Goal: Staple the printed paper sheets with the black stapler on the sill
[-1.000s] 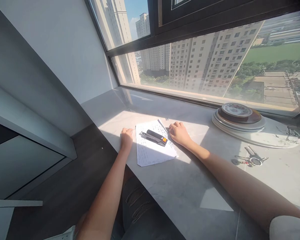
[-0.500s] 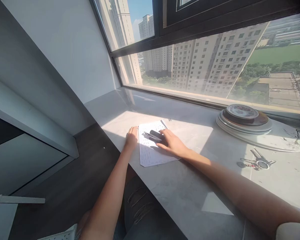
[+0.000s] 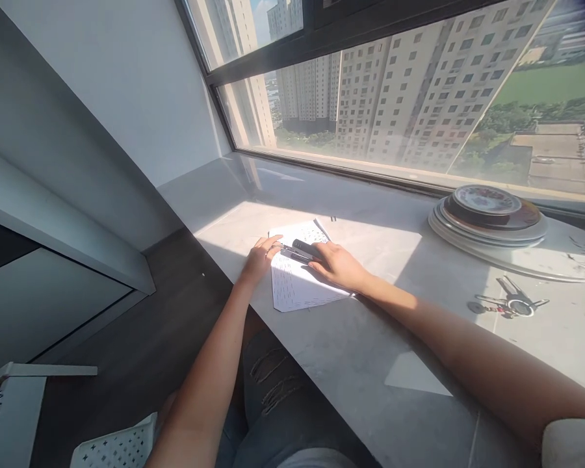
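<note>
A black stapler (image 3: 303, 248) with a metal part showing lies over a stack of printed paper sheets (image 3: 299, 292) on the windowsill counter. My right hand (image 3: 340, 265) is closed around its right end. My left hand (image 3: 260, 259) has its fingertips pinched at the stapler's left end, which they partly cover. Any small piece between those fingertips is too small to make out. Two short dark strips (image 3: 333, 219) lie on the counter just beyond the paper's far corner.
On the right stands a stack of plates (image 3: 487, 218) by the window. Nearer me lies a small metal object with legs and a ring (image 3: 519, 305). The counter's front edge runs diagonally beside my left arm. A white perforated basket (image 3: 117, 448) is below at left.
My left hand has moved from the paper's left edge onto the stapler's left end. The right hand keeps its hold. The whole view has shifted slightly.
</note>
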Demonstrator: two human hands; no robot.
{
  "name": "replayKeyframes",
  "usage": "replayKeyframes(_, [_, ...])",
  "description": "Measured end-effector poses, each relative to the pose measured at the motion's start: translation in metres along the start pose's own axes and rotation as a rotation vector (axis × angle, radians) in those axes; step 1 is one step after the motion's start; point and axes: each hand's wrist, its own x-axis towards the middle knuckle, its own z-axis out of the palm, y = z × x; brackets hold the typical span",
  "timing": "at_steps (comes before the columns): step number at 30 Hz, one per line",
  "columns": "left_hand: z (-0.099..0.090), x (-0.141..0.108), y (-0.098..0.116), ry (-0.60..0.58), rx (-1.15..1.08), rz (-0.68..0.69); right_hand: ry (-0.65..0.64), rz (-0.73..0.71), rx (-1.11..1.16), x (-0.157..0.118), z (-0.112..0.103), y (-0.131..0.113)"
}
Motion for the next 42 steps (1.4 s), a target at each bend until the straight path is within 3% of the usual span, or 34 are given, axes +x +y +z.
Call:
replayKeyframes(3, [-0.002, 0.001, 0.005, -0.016, -0.019, -0.035, 0.009, -0.007, 0.002, 0.000, 0.001, 0.002])
replayKeyframes(8, [-0.005, 0.001, 0.010, 0.005, -0.009, 0.029, 0.032, -0.033, -0.003, -0.002, 0.000, 0.002])
replayKeyframes(17, [-0.007, -0.006, 0.009, 0.009, -0.191, 0.144, 0.036, -0.040, 0.075, -0.004, -0.003, 0.002])
replayKeyframes(23, [-0.002, -0.002, 0.003, -0.049, -0.183, 0.065, 0.043, -0.030, 0.105, -0.003, -0.003, 0.003])
replayKeyframes(42, [-0.003, -0.002, 0.000, -0.072, -0.161, 0.036, 0.046, -0.043, 0.124, -0.003, -0.001, 0.005])
